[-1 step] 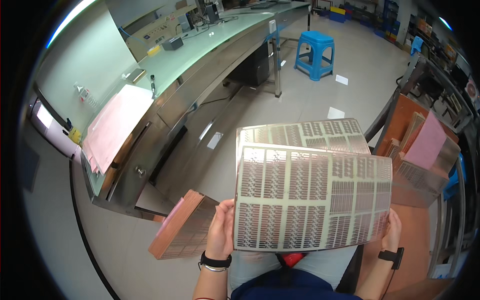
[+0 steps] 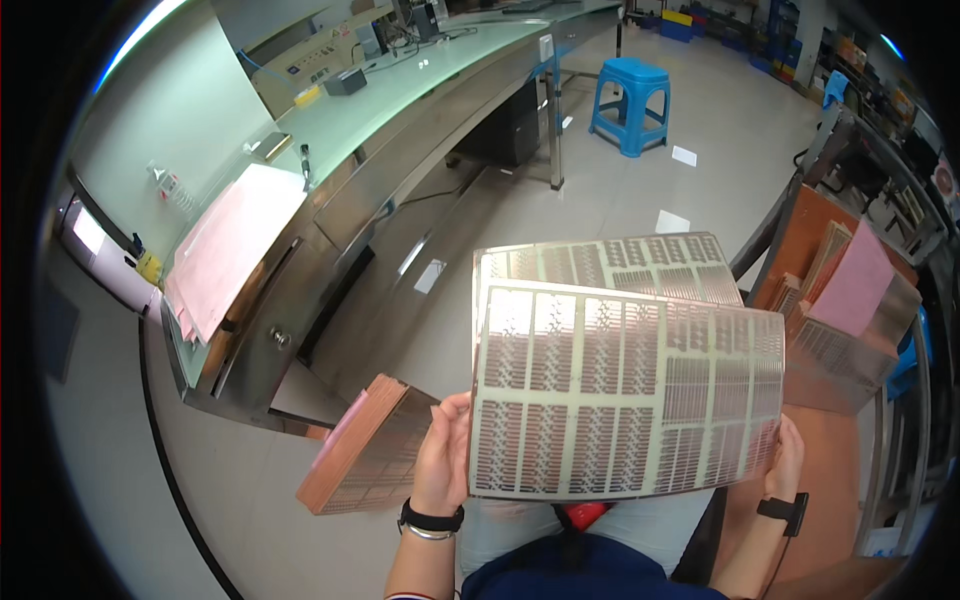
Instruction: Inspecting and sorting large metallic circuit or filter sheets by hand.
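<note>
A thin printed circuit board panel [image 2: 570,400], coppery with pale green strips, is held up before my lap. At its lower left edge my left hand [image 2: 445,450] is closed, fingers partly hidden by the board. My right hand [image 2: 786,458] grips the lower right edge. Behind the front panel, a second similar panel [image 2: 600,262] shows above its top edge, shifted a little leftward; what supports it is hidden. Left of my left hand leans a thick stack of boards [image 2: 370,450] with a pink sheet [image 2: 338,432] at its side.
A glass-topped bench [image 2: 400,110] runs along the left, with pink sheets [image 2: 235,245] on its near end. On the right, a rack [image 2: 840,150] carries more boards [image 2: 840,350] and a pink sheet [image 2: 852,280]. A blue stool [image 2: 630,105] stands farther off on the floor.
The front panel has tilted very slightly, and the bright glare near its top edge has spread. Both hands keep their hold.
</note>
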`<state>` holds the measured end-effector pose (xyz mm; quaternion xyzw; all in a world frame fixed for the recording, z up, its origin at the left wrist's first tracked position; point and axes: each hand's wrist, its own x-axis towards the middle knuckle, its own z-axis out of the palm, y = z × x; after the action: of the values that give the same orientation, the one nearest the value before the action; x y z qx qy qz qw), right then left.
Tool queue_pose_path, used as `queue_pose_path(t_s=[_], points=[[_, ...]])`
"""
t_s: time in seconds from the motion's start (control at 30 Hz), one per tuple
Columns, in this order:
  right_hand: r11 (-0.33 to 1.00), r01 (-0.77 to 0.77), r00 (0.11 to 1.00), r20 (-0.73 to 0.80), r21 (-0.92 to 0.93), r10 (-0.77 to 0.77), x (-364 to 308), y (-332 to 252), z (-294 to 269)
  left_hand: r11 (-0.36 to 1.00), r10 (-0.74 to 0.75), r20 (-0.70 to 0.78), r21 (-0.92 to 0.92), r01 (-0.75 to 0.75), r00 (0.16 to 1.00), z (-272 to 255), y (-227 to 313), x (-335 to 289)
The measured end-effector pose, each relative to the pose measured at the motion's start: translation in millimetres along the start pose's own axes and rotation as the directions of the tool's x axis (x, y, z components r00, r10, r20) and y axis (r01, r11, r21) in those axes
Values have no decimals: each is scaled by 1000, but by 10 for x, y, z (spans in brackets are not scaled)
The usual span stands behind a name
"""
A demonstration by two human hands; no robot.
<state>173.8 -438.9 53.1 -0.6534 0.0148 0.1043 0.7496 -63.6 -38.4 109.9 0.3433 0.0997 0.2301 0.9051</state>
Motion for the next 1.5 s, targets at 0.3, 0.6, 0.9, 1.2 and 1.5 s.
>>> queue_pose_path(t_s=[0.3, 0.6, 0.9, 1.2, 1.5], points=[[996, -39, 998, -48, -81, 35, 45, -16, -60, 989, -86, -43, -121, 80, 995, 163, 61, 37], [978, -9, 987, -161, -207, -25, -23, -194, 14, 989, -78, -54, -130, 70, 995, 46, -3, 49], [997, 56, 996, -69, -44, -59, -97, -396, 227, 999, -20, -132, 36, 25, 991, -17, 233, 48], [893, 203, 941, 172, 402, -292, 3, -741, 241, 823, 450, -51, 410, -392, 892, 214, 454, 84], [730, 364, 930, -193, 578, -312, -195, -532, 901, 888, 422, -48, 223, -402, 905, 106, 98, 241]])
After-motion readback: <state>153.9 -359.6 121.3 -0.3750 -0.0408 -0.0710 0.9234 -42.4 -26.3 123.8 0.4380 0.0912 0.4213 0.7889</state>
